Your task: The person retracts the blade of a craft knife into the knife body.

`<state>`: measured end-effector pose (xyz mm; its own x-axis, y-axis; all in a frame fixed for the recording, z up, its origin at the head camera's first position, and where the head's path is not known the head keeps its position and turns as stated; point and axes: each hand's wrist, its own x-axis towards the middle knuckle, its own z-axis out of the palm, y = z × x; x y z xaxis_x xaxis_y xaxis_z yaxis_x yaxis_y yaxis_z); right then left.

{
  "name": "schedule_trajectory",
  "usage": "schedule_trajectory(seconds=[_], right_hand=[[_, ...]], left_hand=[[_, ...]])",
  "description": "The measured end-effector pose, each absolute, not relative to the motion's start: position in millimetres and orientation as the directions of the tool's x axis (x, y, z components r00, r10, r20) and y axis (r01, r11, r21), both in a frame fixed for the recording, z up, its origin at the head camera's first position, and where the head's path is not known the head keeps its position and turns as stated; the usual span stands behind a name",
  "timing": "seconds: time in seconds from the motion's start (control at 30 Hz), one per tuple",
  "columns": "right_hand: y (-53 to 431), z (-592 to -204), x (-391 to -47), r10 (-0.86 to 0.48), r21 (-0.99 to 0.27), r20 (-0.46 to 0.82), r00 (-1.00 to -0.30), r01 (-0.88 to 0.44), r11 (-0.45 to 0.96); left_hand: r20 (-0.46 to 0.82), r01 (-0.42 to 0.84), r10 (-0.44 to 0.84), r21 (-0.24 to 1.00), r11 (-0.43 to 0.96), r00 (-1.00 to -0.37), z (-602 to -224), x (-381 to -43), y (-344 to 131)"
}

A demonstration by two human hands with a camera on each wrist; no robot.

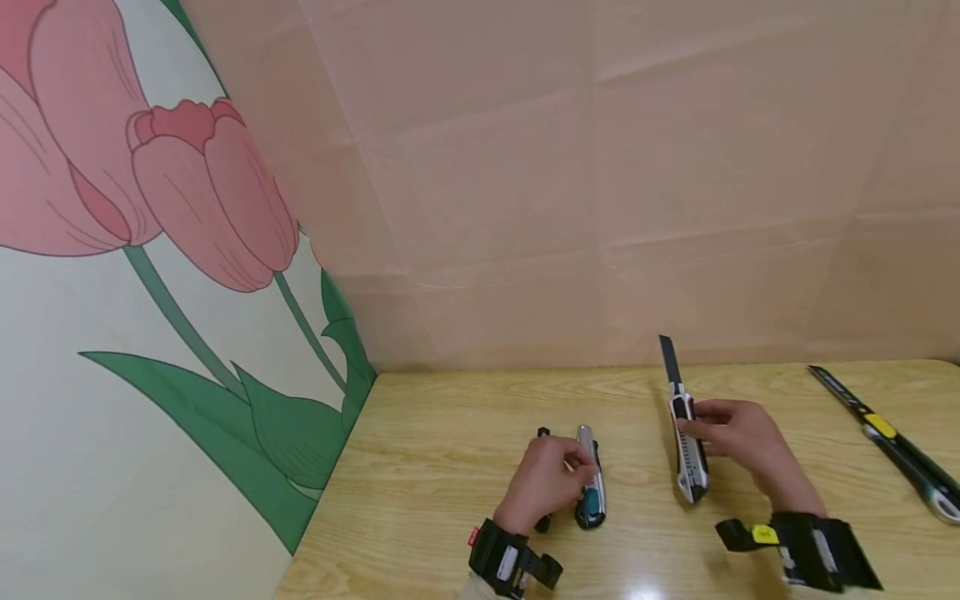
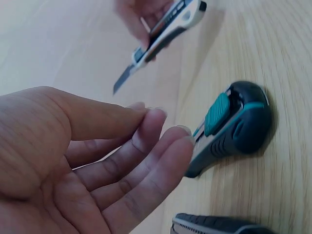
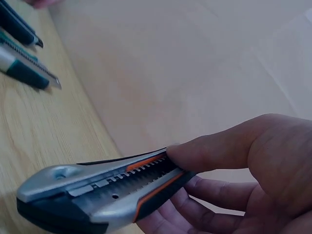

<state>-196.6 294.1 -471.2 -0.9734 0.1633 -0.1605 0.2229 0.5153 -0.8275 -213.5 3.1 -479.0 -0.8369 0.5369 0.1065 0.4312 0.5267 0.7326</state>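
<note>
My right hand [image 1: 750, 446] pinches a silver-and-black utility knife [image 1: 688, 467] between thumb and fingers, its long dark blade extended and pointing away toward the wall. Orange trim and a toothed slot show on this knife [image 3: 105, 197] in the right wrist view. My left hand [image 1: 543, 482] is over a teal, grey and black utility knife [image 1: 592, 504]; in the left wrist view its fingers are loosely bent, thumb meeting a fingertip, holding nothing. That teal knife [image 2: 239, 122] lies just past the fingertips. A dark utility knife [image 1: 543, 525] lies partly hidden beneath the left hand.
A larger black utility knife with a yellow slider [image 1: 881, 427] lies on the right of the wooden table [image 1: 427, 467]. A pinkish-beige sheet [image 1: 600, 183] hangs behind the table. At left stands a panel with printed tulips [image 1: 217, 192].
</note>
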Motion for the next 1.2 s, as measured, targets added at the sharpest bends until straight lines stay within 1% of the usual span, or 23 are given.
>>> schedule_trajectory(seconds=[0.07,0.23,0.37,0.53,0.73,1.0,1.2], right_hand=[[288,-469,-197,0.158,-0.833,-0.171,-0.973,0.228,0.504],[274,-466,-196,0.139,-0.848,-0.121,-0.983,0.175,0.499],[264,-466,-198,0.117,-0.865,-0.084,-0.99,0.131,0.485],[256,-468,-201,0.075,-0.907,-0.05,-0.996,0.077,0.414],[247,-466,-201,0.036,-0.944,-0.004,-0.999,0.016,0.329],[237,-460,-199,0.002,-0.971,-0.005,-1.0,0.005,0.24],[232,-456,-198,-0.014,-0.977,-0.005,-1.0,0.002,0.215]], left_hand=[[0.101,0.419,0.552,0.766,0.488,-0.828,-479,-213,4],[0.117,0.425,0.589,0.803,0.418,-0.8,-481,-214,5],[0.127,0.434,0.602,0.808,0.399,-0.789,-482,-213,8],[0.117,0.423,0.599,0.812,0.401,-0.792,-482,-212,12],[0.128,0.439,0.601,0.802,0.406,-0.789,-482,-209,17],[0.121,0.397,0.611,0.853,0.34,-0.783,-482,-204,22],[0.137,0.411,0.604,0.844,0.344,-0.785,-480,-204,23]])
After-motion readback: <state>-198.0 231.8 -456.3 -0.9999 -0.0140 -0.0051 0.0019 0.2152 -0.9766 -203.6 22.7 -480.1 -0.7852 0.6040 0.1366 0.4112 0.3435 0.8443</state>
